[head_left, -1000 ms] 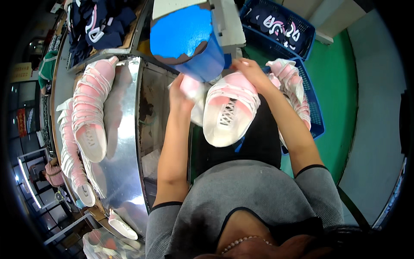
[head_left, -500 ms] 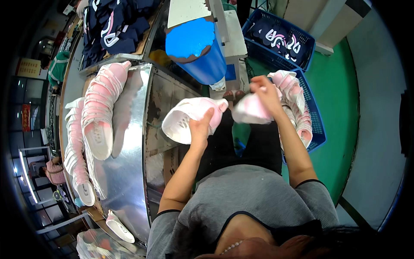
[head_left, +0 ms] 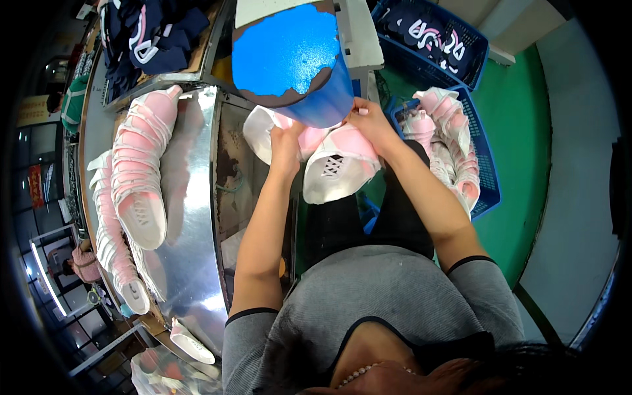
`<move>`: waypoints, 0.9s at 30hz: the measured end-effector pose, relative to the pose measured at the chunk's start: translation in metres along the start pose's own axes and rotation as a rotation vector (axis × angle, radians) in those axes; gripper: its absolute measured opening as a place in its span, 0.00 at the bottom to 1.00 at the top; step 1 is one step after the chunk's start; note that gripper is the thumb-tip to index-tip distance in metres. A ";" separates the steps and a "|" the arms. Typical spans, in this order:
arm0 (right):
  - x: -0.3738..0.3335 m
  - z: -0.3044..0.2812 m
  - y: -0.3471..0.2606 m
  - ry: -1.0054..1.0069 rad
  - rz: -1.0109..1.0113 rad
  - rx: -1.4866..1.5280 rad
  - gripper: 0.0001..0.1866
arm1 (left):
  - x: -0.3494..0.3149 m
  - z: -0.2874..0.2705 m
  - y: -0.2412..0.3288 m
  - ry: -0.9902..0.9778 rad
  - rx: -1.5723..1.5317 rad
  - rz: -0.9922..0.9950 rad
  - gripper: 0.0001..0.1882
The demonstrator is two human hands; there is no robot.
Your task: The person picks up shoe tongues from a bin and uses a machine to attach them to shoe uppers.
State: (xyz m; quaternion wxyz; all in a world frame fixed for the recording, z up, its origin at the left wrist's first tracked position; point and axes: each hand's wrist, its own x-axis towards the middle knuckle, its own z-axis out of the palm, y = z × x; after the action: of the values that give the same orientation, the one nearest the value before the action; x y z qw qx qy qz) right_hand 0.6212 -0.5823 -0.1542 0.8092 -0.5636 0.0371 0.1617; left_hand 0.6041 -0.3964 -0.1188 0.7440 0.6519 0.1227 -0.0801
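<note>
My left hand [head_left: 286,146] is closed around a pink and white shoe upper [head_left: 257,133], just below the blue rounded machine part [head_left: 283,56]. A second pink and white shoe upper [head_left: 342,168] hangs beside it with its opening toward me, lattice lacing showing inside. My right hand [head_left: 373,125] pinches this one near its far end, close to the machine part's right side. The machine part hides the far ends of the uppers and some fingertips.
Nested pink and white uppers [head_left: 141,164] lie in rows on the metal table [head_left: 194,191] at left. More uppers fill a blue basket [head_left: 484,158] at right. Another blue basket [head_left: 474,39] holds dark pieces. Dark cut pieces [head_left: 155,39] are piled at far left.
Both hands have moved forward to the blue machine part, bringing the uppers along. The right upper has swung left beside the other, its opening now facing me. The view has shifted slightly.
</note>
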 end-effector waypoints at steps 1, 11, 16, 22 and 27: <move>0.005 0.005 -0.006 0.067 0.120 0.023 0.08 | 0.003 0.004 -0.001 0.005 0.002 -0.016 0.19; -0.009 -0.069 -0.015 0.138 0.143 0.004 0.12 | -0.043 -0.032 -0.022 0.318 -0.439 -0.021 0.20; -0.037 -0.018 0.006 0.466 0.051 0.161 0.14 | -0.132 0.022 -0.021 0.317 0.180 0.043 0.28; -0.044 0.054 0.017 0.357 0.019 0.372 0.11 | -0.099 0.035 -0.003 0.114 0.046 0.184 0.29; -0.034 0.029 0.014 0.179 -0.121 0.029 0.10 | -0.070 0.013 0.006 0.212 0.237 0.319 0.27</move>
State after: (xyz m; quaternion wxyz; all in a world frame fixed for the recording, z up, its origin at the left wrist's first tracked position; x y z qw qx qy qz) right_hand 0.5808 -0.5587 -0.1483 0.8191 -0.5651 0.0774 0.0611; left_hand 0.5400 -0.4112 -0.0919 0.6486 0.7505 0.0854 0.0937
